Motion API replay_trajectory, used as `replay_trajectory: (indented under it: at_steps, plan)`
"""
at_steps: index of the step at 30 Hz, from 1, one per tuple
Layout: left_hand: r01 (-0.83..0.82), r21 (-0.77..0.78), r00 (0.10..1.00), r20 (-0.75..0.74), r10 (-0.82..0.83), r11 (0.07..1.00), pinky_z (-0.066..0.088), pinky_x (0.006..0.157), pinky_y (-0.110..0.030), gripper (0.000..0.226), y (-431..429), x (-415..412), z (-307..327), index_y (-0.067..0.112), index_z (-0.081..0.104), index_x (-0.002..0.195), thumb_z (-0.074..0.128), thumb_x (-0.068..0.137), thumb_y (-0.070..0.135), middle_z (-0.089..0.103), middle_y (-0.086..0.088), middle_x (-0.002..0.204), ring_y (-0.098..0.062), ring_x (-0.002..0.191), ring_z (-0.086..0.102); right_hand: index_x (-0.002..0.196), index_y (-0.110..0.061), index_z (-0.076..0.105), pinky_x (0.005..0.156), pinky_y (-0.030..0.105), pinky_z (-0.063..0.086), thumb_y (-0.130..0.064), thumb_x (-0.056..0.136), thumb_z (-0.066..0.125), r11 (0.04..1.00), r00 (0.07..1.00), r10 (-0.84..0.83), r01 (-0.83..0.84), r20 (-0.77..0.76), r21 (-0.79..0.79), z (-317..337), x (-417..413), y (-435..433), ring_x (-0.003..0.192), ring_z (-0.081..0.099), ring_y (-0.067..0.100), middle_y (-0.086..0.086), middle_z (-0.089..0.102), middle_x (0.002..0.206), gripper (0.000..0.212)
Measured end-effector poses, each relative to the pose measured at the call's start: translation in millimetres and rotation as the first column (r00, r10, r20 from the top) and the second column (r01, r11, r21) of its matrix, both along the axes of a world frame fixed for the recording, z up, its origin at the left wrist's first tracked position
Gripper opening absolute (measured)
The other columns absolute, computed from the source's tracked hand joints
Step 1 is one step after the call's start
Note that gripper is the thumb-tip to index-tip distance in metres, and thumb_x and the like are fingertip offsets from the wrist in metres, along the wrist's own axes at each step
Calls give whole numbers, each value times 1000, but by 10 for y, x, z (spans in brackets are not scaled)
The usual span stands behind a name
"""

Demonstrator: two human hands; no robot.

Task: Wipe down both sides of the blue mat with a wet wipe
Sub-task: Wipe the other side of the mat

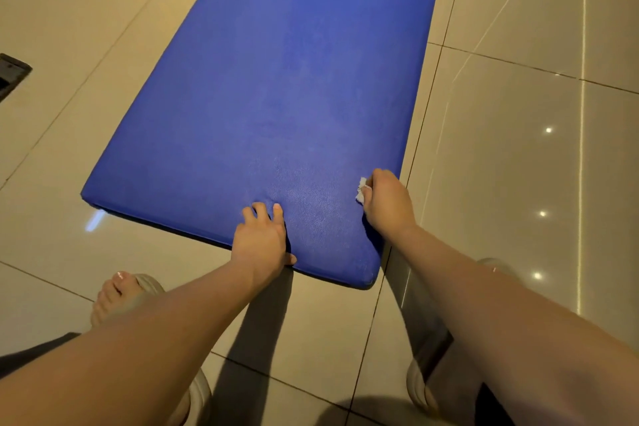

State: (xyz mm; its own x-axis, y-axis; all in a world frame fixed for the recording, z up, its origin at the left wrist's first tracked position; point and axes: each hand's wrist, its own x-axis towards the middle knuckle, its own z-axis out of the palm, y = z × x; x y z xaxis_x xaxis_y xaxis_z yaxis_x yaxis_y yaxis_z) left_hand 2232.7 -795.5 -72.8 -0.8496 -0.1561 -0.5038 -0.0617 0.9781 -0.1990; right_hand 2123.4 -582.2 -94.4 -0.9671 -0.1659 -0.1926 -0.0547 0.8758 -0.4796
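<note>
Two bare arms reach in from the 6 o'clock side, the left forearm (148, 332) from 7 o'clock and the right forearm (511, 308) from 5 o'clock, as a person bends over a blue mat (276, 79) laid flat on a glossy beige tiled floor (501, 156). The mat runs away from the person's feet toward 12 o'clock, leaning slightly to 1 o'clock, its far end out of view.

The left hand (261, 235) takes the mat's near short edge at about 6 o'clock. Its fingers are spread and bent on the top face, pressing a shallow dimple into the padding, with the thumb tucked at the edge, so this grip is grasping the mat itself. The right hand (387, 204) sits on the mat's long right side, close to the rounded near corner at about 5 o'clock. Its grip is clenched round a crumpled white wet wipe (361, 191), which pokes out on the thumb side and touches the blue surface.

At 7 o'clock the toes of the left foot (114, 290) show in a pale slide sandal (150, 284). A second pale sandal (420, 387) shows at 5 o'clock, partly hidden by the right forearm. A dark fitting (10, 74) lies on the floor at 9 o'clock, cut off at the edge of view; what it is cannot be told. Small bright light reflections (548, 130) dot the tiles at 3 o'clock.
</note>
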Motion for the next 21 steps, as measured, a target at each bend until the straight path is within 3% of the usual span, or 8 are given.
replay_trajectory:
  at_steps: [4,6,9,11,13,16,18,21]
  plan:
    - [17,-3,1000,-12,-17,1000,52,95,-38,106,1,6,25,11,11,158,59,86,71,27,-22,150,-39,133,37,99,-12,58,72,27,43,-21,98,62,968,947,248,-249,206,-19,118,790,-82,81,57,18,4,62,97,9]
    - [14,-2,1000,-18,-14,1000,51,97,-38,106,-5,6,34,11,11,158,59,85,72,27,-22,151,-39,134,37,109,-17,58,77,25,50,-25,99,60,899,882,425,-437,203,15,158,1201,-97,88,61,17,2,62,107,13]
    - [23,-9,999,-28,-23,1000,51,99,-39,106,-5,20,18,11,11,159,58,86,72,27,-22,151,-40,135,37,104,-18,56,69,28,42,-24,96,61,818,818,563,-572,118,58,96,972,-54,87,61,21,2,58,104,11]
    - [31,-15,999,-32,-31,999,51,99,-39,105,-17,35,13,11,11,159,56,87,73,28,-23,150,-40,135,37,99,-16,56,65,32,38,-24,91,66,842,852,523,-519,16,148,-22,533,-23,83,59,27,6,55,100,16]
    - [47,-23,998,-43,-48,999,51,97,-39,105,-36,57,9,12,10,159,54,87,75,28,-23,150,-39,133,38,98,-11,57,63,32,39,-27,91,67,929,936,336,-312,-103,197,-80,71,26,78,56,28,9,53,97,19]
    - [44,-12,998,-43,-45,999,50,95,-39,106,-49,47,16,12,12,158,54,85,76,31,-22,147,-38,132,38,94,-8,59,62,33,38,-24,96,60,972,977,162,-134,-140,195,-95,-194,-10,78,54,28,10,54,95,16]
    - [33,2,999,-41,-33,999,51,94,-38,106,-43,23,32,12,14,157,57,84,75,32,-21,145,-37,129,39,91,-8,59,63,33,36,-20,97,59,982,985,144,-131,-99,135,-40,8,-99,76,54,27,10,56,92,14]
    - [18,23,999,-31,-17,1000,51,93,-38,106,-17,-19,71,10,17,156,61,83,73,30,-22,145,-37,128,39,95,-12,59,67,34,43,-20,95,62,950,953,304,-303,8,80,25,698,-174,82,58,26,7,56,96,8]
